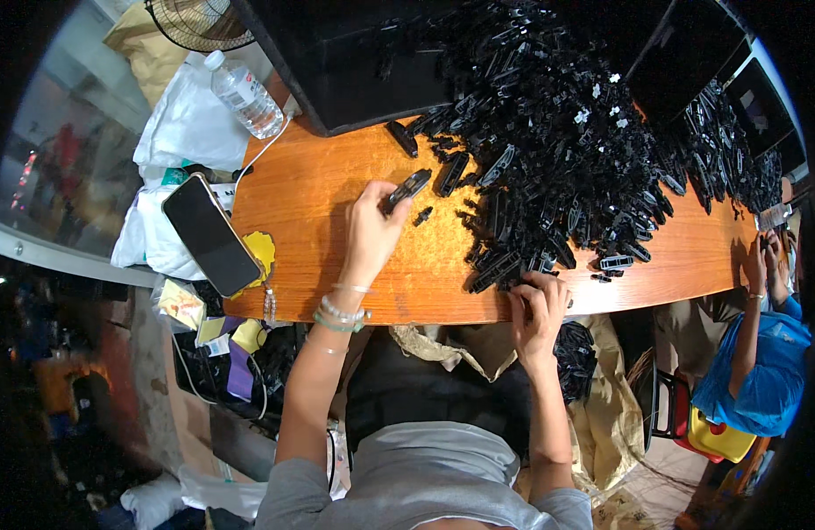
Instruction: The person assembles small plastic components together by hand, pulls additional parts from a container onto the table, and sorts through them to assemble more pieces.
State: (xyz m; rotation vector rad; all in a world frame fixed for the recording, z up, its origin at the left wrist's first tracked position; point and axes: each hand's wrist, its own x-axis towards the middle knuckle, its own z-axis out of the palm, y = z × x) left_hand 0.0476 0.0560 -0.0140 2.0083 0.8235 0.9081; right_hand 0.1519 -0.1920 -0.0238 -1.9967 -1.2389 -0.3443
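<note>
Between the thumb and fingers of my left hand [372, 228] is a long black plastic part [411, 188], held just over the wooden table [310, 256]. A small black piece [423, 215] lies on the wood beside it. My right hand [538, 320] rests at the table's near edge, against the front of a big heap of black plastic parts [557, 150]. Its fingers are curled together, and whatever they pinch is hidden. Several oblong black housings [496, 269] lie close to those fingertips.
A smartphone [211, 234] lies at the left over a yellow piece, near a plastic water bottle [246, 94]. A large black bin [354, 71] stands at the back. On the far right, a person in blue [756, 362] handles something at the table. An open sack [606, 406] hangs below.
</note>
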